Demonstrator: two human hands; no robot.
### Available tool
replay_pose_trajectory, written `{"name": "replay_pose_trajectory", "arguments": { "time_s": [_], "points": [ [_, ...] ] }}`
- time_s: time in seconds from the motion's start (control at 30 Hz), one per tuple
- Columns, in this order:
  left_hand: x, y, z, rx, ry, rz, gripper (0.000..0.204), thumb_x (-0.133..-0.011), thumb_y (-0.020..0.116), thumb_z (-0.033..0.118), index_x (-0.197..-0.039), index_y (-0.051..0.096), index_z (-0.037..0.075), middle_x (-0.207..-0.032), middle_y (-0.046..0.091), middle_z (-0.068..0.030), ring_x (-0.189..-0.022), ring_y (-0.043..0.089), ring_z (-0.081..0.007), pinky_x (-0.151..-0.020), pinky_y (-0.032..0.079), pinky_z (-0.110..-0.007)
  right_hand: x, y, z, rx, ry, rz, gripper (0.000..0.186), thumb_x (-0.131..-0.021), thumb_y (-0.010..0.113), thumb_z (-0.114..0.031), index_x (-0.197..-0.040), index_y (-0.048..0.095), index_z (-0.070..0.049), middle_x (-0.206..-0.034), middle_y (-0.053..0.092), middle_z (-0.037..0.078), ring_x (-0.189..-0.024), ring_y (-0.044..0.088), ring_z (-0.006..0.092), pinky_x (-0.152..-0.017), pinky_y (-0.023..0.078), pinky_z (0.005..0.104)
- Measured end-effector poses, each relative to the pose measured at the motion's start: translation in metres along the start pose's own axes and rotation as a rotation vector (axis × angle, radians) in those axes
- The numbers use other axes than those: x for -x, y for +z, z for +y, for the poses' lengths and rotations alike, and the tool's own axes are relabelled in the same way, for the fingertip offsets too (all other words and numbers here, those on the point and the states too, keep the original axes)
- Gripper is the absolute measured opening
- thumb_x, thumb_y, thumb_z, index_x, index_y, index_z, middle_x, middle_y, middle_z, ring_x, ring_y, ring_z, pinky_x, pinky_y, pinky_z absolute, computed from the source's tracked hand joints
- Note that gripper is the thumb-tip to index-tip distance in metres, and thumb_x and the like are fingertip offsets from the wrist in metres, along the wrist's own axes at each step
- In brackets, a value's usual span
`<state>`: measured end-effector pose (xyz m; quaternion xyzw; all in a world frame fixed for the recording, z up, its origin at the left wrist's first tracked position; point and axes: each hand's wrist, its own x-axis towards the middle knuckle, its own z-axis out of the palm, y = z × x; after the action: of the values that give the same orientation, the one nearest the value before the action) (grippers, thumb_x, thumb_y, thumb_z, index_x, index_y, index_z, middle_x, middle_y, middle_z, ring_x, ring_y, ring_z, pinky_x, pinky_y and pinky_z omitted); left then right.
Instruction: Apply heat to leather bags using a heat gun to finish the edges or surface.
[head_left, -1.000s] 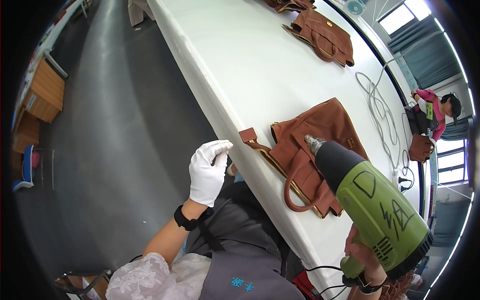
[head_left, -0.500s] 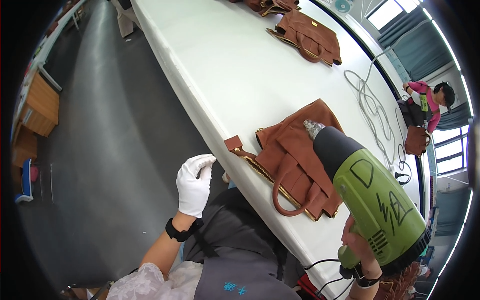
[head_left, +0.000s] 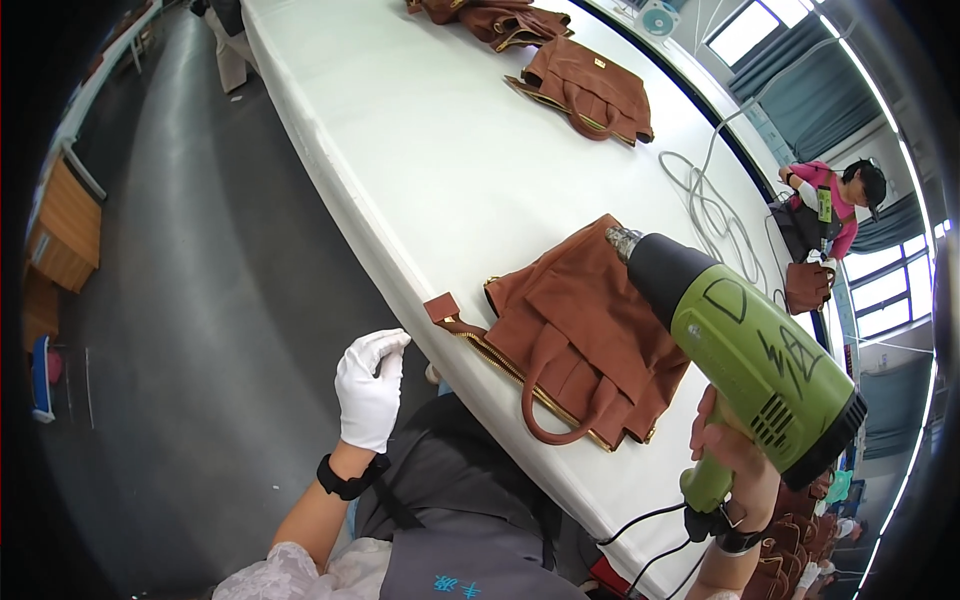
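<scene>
My right hand [head_left: 728,445], ungloved, is closed round the handle of a green heat gun [head_left: 755,335] with a black front and dark marker strokes on its body. Its metal nozzle is at the upper part of a brown leather handbag [head_left: 590,320], which lies flat on the white table. Whether the nozzle touches the leather, I cannot tell. The bag's handle and gold zip face me, and the zip's tabbed end reaches the table edge. My left hand [head_left: 370,390], in a white glove, hovers beside that edge, fingers bent, thumb apart, holding nothing.
Another brown bag [head_left: 590,88] lies farther up the white table [head_left: 360,130], with more bags behind it. A grey cable [head_left: 700,200] is looped on the right. Across the table a co-worker [head_left: 840,200] in pink holds a similar heat gun over a bag.
The heat gun's nozzle has shifted slightly relative to the bag, and its body has swung a little. My left hand keeps its pose. The whole view has slid slightly.
</scene>
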<state>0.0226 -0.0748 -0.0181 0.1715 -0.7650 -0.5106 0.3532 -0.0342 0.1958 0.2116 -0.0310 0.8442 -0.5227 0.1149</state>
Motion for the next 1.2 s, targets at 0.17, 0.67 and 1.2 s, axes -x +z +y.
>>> {"name": "replay_pose_trajectory", "arguments": {
  "time_s": [0.17,0.67,1.2],
  "points": [
    [-0.002,-0.002,0.0,-0.022,0.024,0.007,0.01,-0.082,0.057,-0.005,-0.088,0.062,0.001,-0.092,0.064,-0.007,-0.061,0.055,-0.0096,-0.055,0.046,-0.022,-0.005,-0.001,-0.003,-0.053,-0.091,0.105,0.042,-0.068,0.059,-0.009,-0.107,0.053,0.005,-0.086,0.056,0.011,-0.059,0.054,0.0155,-0.049,0.044,0.0262],
    [0.001,-0.001,0.009,-0.039,0.038,-0.014,0.01,-0.083,0.056,-0.005,-0.089,0.063,0.001,-0.092,0.063,-0.0062,-0.062,0.056,-0.0085,-0.054,0.046,-0.022,0.024,-0.016,0.009,-0.11,-0.028,-0.029,0.055,-0.061,0.066,-0.015,-0.109,0.049,0.008,-0.077,0.054,0.015,-0.05,0.052,0.0201,-0.041,0.042,0.0266],
    [0.054,0.047,0.073,-0.08,0.487,-0.428,0.022,-0.071,0.072,0.01,-0.092,0.064,0.012,-0.062,0.053,-0.0015,-0.055,0.052,-0.0207,-0.054,0.043,-0.032,0.01,-0.027,-0.001,-0.199,-0.064,0.053,0.044,-0.066,0.062,-0.012,-0.104,0.051,0.006,-0.079,0.055,0.013,-0.053,0.054,0.0166,-0.045,0.043,0.0251]
  ]
}}
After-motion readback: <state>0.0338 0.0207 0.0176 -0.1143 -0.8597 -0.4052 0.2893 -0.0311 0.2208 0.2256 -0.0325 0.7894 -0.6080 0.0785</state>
